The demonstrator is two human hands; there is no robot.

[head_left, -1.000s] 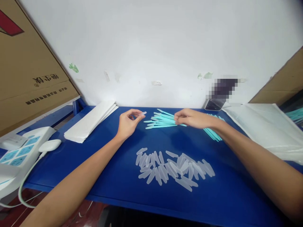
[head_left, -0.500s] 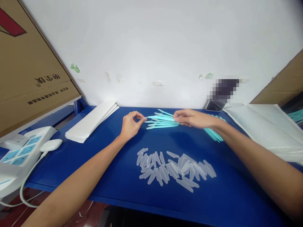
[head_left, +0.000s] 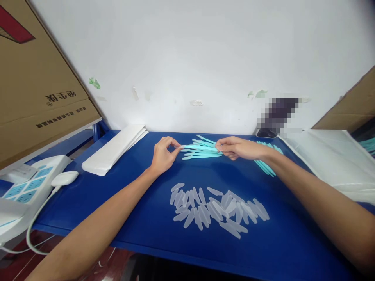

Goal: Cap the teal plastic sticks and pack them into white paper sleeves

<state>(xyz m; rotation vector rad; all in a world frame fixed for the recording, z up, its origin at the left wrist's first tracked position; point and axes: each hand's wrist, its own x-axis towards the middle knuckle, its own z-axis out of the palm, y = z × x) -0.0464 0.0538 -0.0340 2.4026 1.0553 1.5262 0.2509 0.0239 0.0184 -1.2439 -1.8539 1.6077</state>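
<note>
Where it shows, the held stick point(head_left: 202, 148) is turquoise.

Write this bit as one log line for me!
right hand: holds teal stick | left hand: pinches translucent cap at the stick's tip | blue table: loose translucent caps, other teal sticks
</note>
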